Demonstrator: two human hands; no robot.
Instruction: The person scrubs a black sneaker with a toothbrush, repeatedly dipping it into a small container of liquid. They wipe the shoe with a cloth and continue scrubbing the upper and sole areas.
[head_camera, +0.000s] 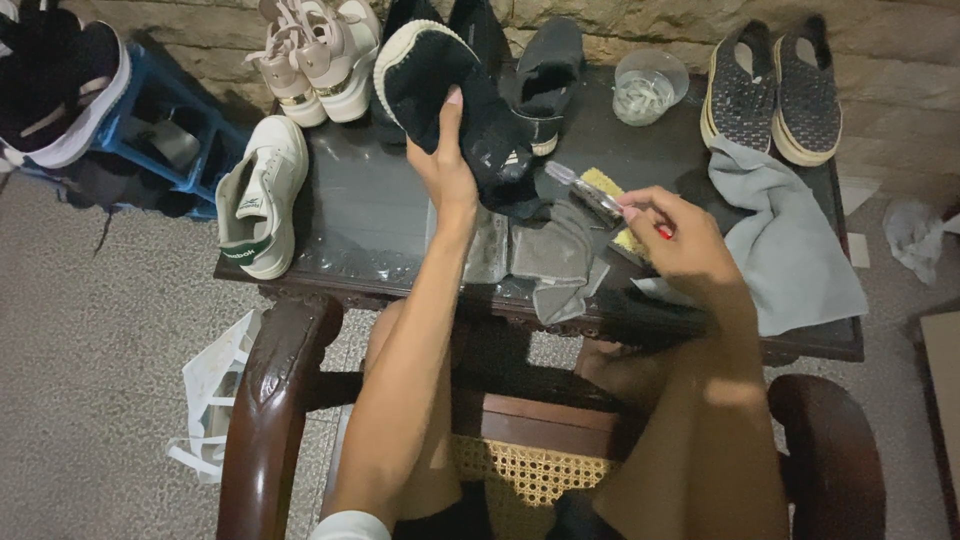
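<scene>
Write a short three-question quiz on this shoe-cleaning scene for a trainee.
1. True or false: the left hand holds up a black shoe.
2. What does the right hand hold? A) a brush B) a spoon C) a phone
3. Fill in: the grey cloth lies on the table just below a pair of dark ____.

Key
1. True; its white-edged sole faces the camera.
2. A; the brush points toward the black shoe.
3. Slip-on shoes, at the table's far right corner. A white sneaker stands at the left edge and a glass bowl near the wall.
</scene>
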